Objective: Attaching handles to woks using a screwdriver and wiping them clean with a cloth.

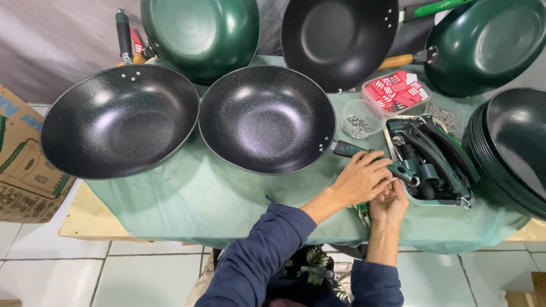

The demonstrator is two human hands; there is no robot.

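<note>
- The left hand lies over the dark green handle of the middle wok, fingers curled down around the grip near its free end.
- The right hand sits just below and touching the left, palm up, fingers bent towards the handle's tip; whether they pinch anything small there cannot be told.
- The handle sticks out from the wok's right rim, running down and right over the green cloth to the edge of a metal tray.
- That wok rests upright on the cloth, its speckled black inside facing the camera, with its rim against a second speckled wok to the left.
- The tray, just right of the hands, holds loose dark green handles piled together.
- Above the tray stand a clear tub of small metal screws and a clear box of red-and-white tags.
- A stack of black pans sits at the far right.
- Along the back, two green woks and one black wok lean tilted.
- A cardboard box stands on the tiled floor at the left.
</note>
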